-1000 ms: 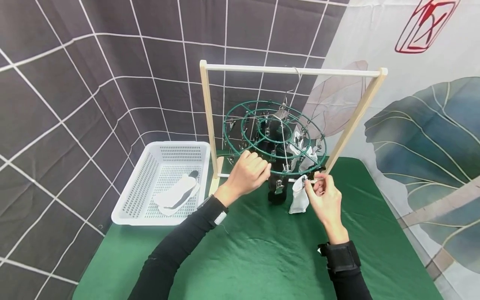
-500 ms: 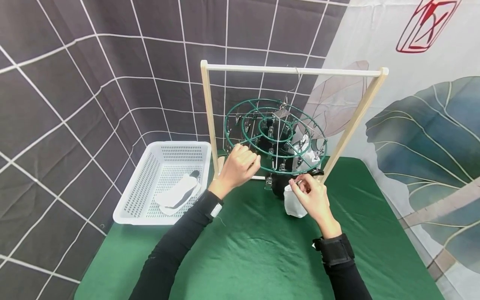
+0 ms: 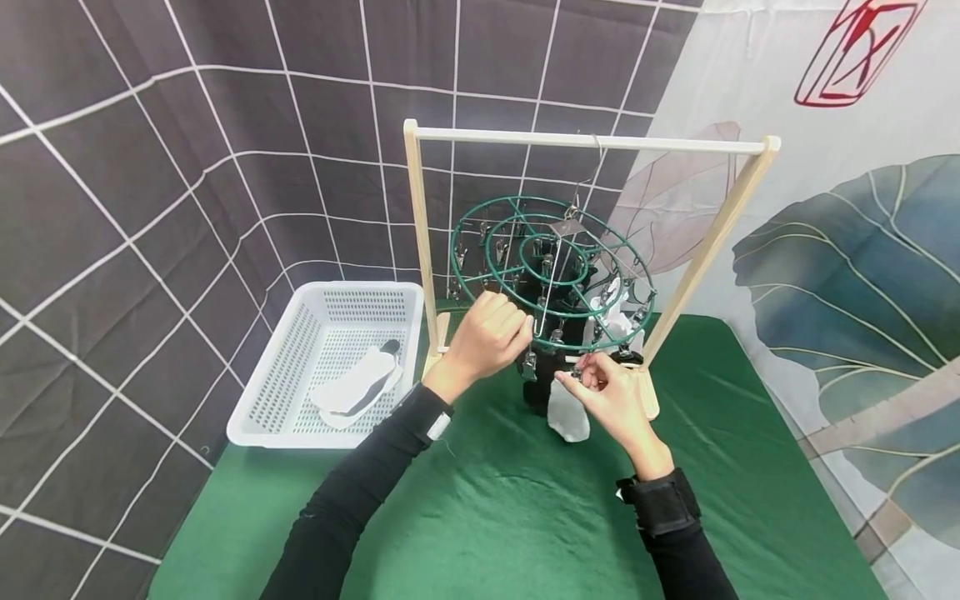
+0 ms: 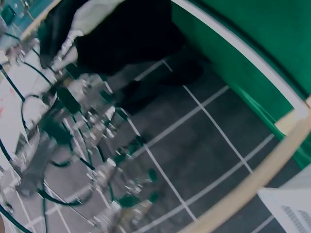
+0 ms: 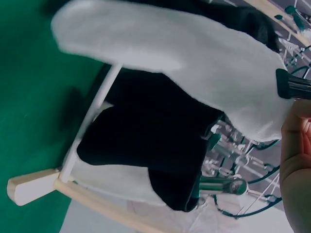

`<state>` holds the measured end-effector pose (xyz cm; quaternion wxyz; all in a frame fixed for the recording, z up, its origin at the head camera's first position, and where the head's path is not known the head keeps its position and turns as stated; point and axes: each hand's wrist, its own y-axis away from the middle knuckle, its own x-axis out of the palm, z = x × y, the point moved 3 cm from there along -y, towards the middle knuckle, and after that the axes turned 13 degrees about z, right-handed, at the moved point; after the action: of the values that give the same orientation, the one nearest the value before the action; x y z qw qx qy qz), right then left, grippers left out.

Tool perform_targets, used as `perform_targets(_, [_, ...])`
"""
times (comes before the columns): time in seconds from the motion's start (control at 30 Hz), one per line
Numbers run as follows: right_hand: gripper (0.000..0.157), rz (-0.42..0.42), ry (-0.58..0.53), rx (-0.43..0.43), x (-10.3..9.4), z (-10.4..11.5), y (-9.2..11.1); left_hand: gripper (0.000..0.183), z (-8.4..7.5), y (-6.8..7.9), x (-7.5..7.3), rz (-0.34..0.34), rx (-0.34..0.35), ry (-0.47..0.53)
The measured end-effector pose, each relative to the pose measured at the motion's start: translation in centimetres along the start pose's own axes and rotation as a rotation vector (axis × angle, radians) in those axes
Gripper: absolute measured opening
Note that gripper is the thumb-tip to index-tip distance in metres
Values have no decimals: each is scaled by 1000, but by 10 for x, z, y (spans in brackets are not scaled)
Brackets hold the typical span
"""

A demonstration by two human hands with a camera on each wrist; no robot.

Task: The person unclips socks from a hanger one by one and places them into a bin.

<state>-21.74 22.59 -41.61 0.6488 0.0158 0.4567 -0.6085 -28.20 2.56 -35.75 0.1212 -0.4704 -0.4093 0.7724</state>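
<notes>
My left hand (image 3: pixel 491 337), fingers curled, grips the front-left rim of a green round clip hanger (image 3: pixel 517 300); what lies under its fingers is hidden. My right hand (image 3: pixel 603 396) pinches a metal clip (image 5: pixel 294 86) with green tips below the hanger's front rim. That clip bites the end of a white sock (image 5: pixel 170 43), which hangs down in the head view. Behind it are black socks (image 5: pixel 150 121) and another white sock (image 3: pixel 618 312), hung from the hanger. Empty clips (image 4: pixel 109 121) dangle around the rings in the left wrist view.
The hanger hooks onto the white top bar (image 3: pixel 510 135) of a wooden stand (image 3: pixel 712 242). Left of it, a white perforated basket (image 3: pixel 258 404) holds white socks (image 3: pixel 356 387) on the green-covered table (image 3: pixel 510 517). A grey grid cloth (image 3: pixel 315 125) backs the area.
My right hand has moved left with the clip and white sock. My left hand shifted left, then back right, staying at the rim. The hanger has turned slightly.
</notes>
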Motion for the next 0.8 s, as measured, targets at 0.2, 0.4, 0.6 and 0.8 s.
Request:
perform_targets(0.2, [28,14,62,43,6,1,-4,29,-6,2,7,6,-16,-4])
perform_targets(0.4, [43,57,93,153,5,-3,-3,34,1,6,7,7,-66,0])
perform_targets(0.6, [50,34,104,176,5,-5,-3,34,7,8,4,-5,-80,14])
perform_targets(0.8, [51,-4,107,131,5,-5,-5,32,9,13,5,27,-137,16])
